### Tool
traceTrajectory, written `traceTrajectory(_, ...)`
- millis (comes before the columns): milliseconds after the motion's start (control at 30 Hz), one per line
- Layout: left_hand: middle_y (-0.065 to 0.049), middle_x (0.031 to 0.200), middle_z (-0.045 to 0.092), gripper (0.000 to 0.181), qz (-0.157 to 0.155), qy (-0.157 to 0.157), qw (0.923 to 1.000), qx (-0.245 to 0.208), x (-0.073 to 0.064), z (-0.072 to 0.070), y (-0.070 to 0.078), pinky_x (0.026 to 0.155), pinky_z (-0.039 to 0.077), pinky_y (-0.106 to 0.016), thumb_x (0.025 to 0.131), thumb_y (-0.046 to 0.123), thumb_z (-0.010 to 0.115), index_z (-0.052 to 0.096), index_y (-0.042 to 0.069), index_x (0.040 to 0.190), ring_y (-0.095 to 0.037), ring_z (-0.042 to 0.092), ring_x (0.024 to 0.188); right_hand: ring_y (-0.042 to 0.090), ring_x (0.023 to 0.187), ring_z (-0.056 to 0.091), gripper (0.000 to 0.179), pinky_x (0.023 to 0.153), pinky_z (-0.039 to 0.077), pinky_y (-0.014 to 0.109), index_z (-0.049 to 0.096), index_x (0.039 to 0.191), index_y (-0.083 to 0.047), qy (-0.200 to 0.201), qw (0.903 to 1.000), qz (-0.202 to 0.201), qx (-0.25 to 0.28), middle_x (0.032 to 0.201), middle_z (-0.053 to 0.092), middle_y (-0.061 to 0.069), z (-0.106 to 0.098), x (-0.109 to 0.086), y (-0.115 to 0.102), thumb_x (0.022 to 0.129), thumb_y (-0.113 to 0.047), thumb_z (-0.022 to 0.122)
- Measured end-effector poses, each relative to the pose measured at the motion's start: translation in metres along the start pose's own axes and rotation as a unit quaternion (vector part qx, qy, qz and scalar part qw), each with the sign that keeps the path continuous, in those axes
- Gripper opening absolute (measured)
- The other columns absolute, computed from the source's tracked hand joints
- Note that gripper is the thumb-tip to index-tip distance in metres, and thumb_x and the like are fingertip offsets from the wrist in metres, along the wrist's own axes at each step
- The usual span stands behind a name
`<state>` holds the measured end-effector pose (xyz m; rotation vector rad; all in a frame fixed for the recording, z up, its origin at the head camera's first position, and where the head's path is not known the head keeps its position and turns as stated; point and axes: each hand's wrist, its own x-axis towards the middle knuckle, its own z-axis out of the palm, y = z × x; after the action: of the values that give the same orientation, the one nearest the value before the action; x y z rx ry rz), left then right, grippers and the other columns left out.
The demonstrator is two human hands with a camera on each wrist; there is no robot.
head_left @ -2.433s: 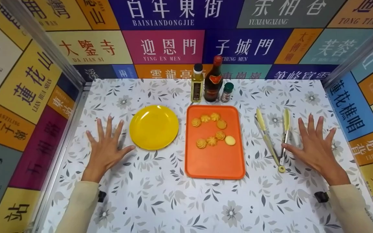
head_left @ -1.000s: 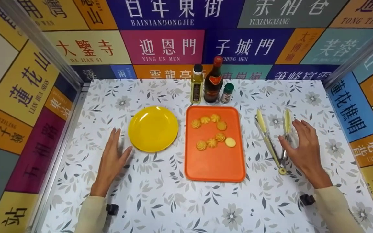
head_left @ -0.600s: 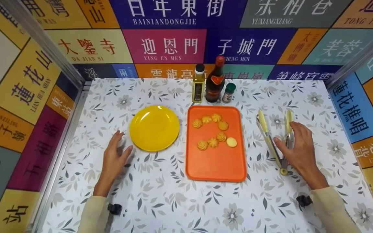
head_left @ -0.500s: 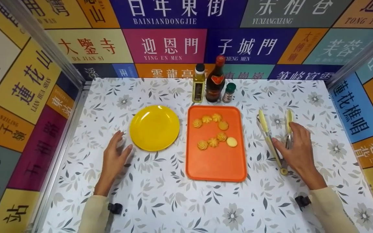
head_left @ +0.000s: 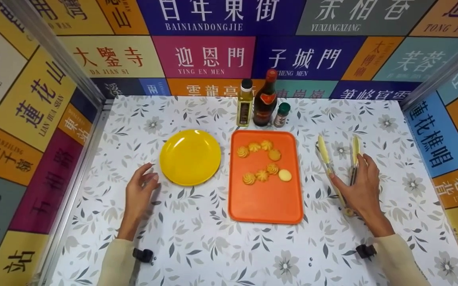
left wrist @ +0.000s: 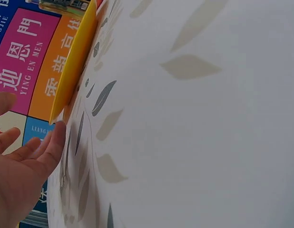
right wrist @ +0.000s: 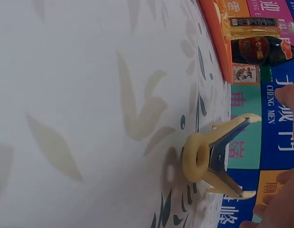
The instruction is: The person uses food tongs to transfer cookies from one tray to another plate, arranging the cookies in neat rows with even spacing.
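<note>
My left hand (head_left: 138, 194) hovers just left of the yellow plate (head_left: 190, 157), fingers loosely bent and holding nothing. In the left wrist view the same hand (left wrist: 18, 175) has its fingertips near the plate's rim (left wrist: 73, 66). On the right, my right hand (head_left: 360, 190) is over the tongs (head_left: 323, 153), its thumb by one arm and its fingers by the other. The tongs lie spread, their ring end (right wrist: 195, 156) towards me in the right wrist view; whether the hand touches them is unclear. Several piped cookies (head_left: 262, 175) lie on the orange tray (head_left: 264, 202).
A pale yellow oval piece (head_left: 285, 175) lies on the tray. Behind it stand an oil bottle (head_left: 244, 107), a dark red-capped bottle (head_left: 264, 107) and a small green-capped jar (head_left: 281, 115). Lettered panels (head_left: 203, 55) wall the table's back and sides.
Both hands were spread wide beside the plate and tongs. The right hand has moved left over the tongs; the left has turned and its fingers have bent. Plate, tray and tongs have stayed put.
</note>
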<state>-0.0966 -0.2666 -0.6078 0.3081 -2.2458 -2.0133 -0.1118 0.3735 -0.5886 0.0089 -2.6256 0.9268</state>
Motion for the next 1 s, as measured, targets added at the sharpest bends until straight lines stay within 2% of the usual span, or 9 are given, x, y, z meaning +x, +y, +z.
traceTrajectory(100,-0.02,0.158,0.055,0.058,-0.018,-0.01,0.9996,-0.02,0.001,0.002,-0.001,0.096,0.065,-0.03,0.109,0.007,0.068,0.048,-0.002,0.162,-0.027,0.066,0.123,0.06,0.148,0.034,0.103,0.117,0.03,0.077,0.038,0.163,0.012,0.003,1.0,0.008,0.004,0.163,0.032,0.039,0.003,-0.003,0.001,0.086,-0.031,0.09)
traceTrajectory(233,-0.021,0.156,0.055,0.063,-0.034,-0.022,0.999,-0.021,0.002,0.004,-0.003,0.094,0.066,-0.032,0.109,0.009,0.069,0.043,0.0,0.166,-0.027,0.071,0.116,0.06,0.147,0.035,0.106,0.118,0.03,0.077,0.034,0.165,0.011,0.0,0.9996,0.025,0.008,0.163,0.032,0.039,0.006,-0.007,0.004,0.085,-0.03,0.091)
traceTrajectory(433,-0.025,0.141,0.062,0.064,-0.046,-0.029,0.9979,-0.034,0.004,0.007,-0.006,0.077,0.067,-0.029,0.11,0.009,0.068,0.04,0.003,0.167,-0.027,0.076,0.095,0.057,0.153,0.03,0.108,0.122,0.029,0.075,0.028,0.169,0.007,-0.024,0.9966,0.073,0.029,0.168,0.027,0.035,0.007,-0.01,0.006,0.089,-0.031,0.089)
traceTrajectory(667,-0.027,0.12,0.072,0.068,-0.071,-0.038,0.9952,-0.055,0.005,0.009,-0.011,0.054,0.06,-0.026,0.11,0.014,0.069,0.036,0.004,0.169,-0.02,0.07,0.067,0.054,0.157,0.025,0.112,0.123,0.028,0.073,0.021,0.173,0.003,-0.041,0.9917,0.114,0.044,0.171,0.023,0.034,0.009,-0.016,0.007,0.092,-0.035,0.087)
traceTrajectory(1000,-0.025,0.105,0.078,0.074,-0.086,-0.063,0.9925,-0.058,0.013,0.01,-0.012,0.051,0.058,-0.024,0.112,0.018,0.066,0.027,0.008,0.174,-0.019,0.069,0.062,0.058,0.159,0.022,0.12,0.126,0.024,0.074,0.01,0.176,0.001,-0.065,0.986,0.145,0.051,0.172,0.023,0.037,0.015,-0.018,0.012,0.093,-0.039,0.087)
